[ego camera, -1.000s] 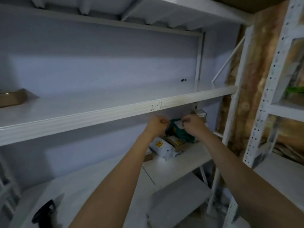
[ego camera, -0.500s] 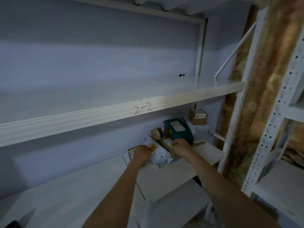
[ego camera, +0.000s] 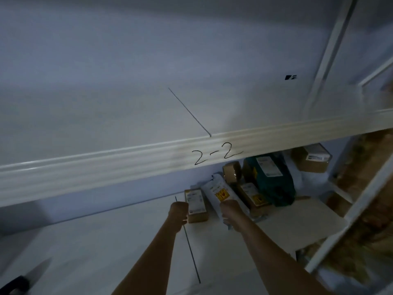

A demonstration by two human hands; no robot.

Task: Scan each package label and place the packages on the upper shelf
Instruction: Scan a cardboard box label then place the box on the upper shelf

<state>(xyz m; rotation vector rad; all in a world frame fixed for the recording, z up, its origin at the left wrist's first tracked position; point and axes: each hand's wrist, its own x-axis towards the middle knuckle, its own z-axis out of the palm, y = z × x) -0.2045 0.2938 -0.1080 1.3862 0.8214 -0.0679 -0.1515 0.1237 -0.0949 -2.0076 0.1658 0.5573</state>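
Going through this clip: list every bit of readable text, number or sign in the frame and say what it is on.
"2-2": handwritten in black on the front edge of the upper shelf.
White package in the right hand: yellow warning sticker, print too blurred to read.
Long brown box by the left hand: white label, unreadable.
Green package, far brown box, box with yellow sticker: labels unreadable.

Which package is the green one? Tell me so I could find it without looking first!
Find the shelf edge with "2-2" written on it. Look on the lower shelf just beneath that writing, to the right, where the pile of packages sits. The green package is the big dark teal one with a white label on top; its neighbours are brown boxes or a white bag.
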